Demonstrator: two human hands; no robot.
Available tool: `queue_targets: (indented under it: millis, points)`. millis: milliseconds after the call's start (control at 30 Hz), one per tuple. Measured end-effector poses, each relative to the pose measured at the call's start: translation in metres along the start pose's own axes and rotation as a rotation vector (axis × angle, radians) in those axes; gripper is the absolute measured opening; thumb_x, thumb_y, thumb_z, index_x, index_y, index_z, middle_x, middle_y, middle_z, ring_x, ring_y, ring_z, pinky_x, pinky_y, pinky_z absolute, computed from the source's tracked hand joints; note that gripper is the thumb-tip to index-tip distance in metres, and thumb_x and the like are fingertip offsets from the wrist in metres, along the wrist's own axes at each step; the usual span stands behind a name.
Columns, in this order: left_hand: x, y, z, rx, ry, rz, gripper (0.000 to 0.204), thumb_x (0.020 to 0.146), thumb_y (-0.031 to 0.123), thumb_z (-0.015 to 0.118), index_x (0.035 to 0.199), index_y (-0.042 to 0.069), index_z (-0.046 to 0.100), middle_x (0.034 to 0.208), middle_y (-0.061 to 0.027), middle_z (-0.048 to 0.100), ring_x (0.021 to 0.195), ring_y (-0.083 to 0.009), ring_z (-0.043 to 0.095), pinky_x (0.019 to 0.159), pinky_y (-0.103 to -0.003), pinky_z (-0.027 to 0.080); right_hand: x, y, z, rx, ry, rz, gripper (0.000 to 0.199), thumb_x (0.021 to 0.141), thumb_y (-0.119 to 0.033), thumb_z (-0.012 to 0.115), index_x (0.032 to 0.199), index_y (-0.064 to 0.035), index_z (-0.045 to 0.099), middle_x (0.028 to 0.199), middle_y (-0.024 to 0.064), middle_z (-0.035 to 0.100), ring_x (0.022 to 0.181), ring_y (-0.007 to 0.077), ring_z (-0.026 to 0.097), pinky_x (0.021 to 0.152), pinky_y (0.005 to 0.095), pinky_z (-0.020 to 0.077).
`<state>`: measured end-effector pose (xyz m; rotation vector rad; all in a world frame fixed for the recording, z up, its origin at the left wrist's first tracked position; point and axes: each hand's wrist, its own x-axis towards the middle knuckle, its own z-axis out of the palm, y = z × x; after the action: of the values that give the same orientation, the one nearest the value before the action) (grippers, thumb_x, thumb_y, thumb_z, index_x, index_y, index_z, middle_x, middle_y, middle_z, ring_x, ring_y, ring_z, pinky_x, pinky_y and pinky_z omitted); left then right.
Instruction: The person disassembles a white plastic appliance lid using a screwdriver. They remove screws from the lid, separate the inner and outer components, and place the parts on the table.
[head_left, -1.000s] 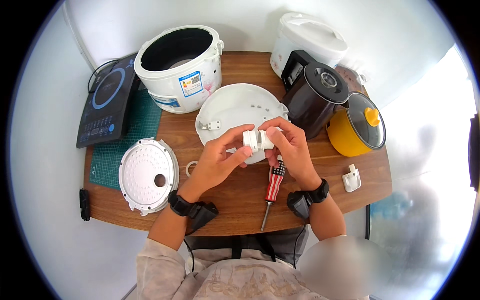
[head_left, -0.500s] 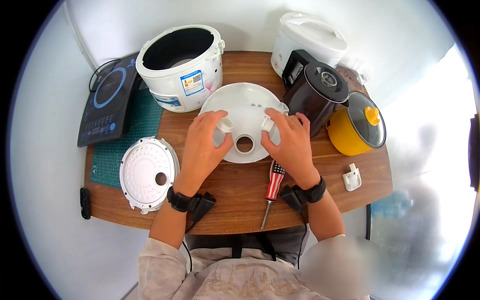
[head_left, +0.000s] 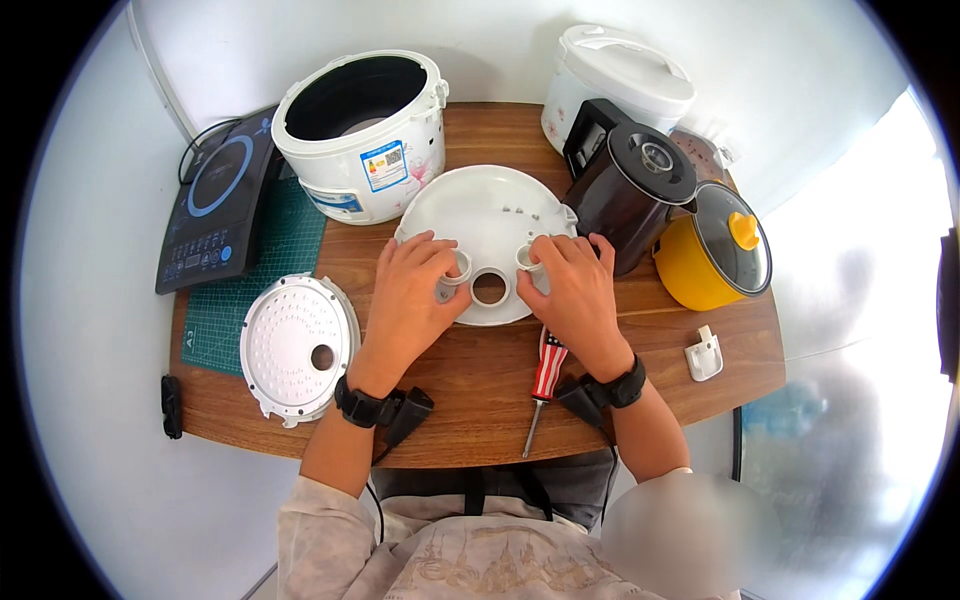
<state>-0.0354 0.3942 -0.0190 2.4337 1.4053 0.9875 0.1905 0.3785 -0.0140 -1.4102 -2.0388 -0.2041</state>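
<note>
Left hand: with our left hand [head_left: 412,292] we pinch a small white round cap [head_left: 462,263] between thumb and fingers.
Right hand: with our right hand [head_left: 572,290] we grasp a second small white piece [head_left: 525,257] the same way.
Both pieces: we hold them apart, over either side of the white lid [head_left: 480,195]; whether they touch it, we cannot tell.
Lid: we see its round hole between our hands, small screws [head_left: 520,210] beyond.
Screwdriver: we have the striped screwdriver [head_left: 548,372] on the wooden table [head_left: 460,400], nearer us.
Perforated disc: we see this white disc [head_left: 288,345] to our left.
</note>
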Motion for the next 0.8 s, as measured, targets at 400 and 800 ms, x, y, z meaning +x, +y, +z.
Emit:
queue_targets:
  millis: [400,800]
  points:
    - [-0.003,-0.001,0.005,0.101,-0.006,0.015,0.015,0.088,0.022,0.077,0.092,0.009,0.073,0.125,-0.0084,0.068,0.133,-0.0343,0.053,0.116,-0.057,0.033,-0.005,0.001,0.002,-0.017,-0.055,0.051,0.014,0.086,-0.020,0.073,0.093,-0.0096,0.066,0.094,0.0063,0.067,0.095,0.0262,0.063,0.107,0.0608,0.0376]
    - [0.008,0.021,-0.011,-0.105,0.244,-0.004,0.014,0.096,0.015,0.068,0.096,0.002,0.071,0.107,-0.0142,0.071,0.110,-0.0367,0.062,0.097,-0.046,0.047,-0.006,0.003,-0.024,0.053,0.039,0.049,0.011,0.087,-0.016,0.072,0.091,-0.0080,0.065,0.094,0.0056,0.065,0.092,0.0278,0.065,0.105,0.0554,0.0423]
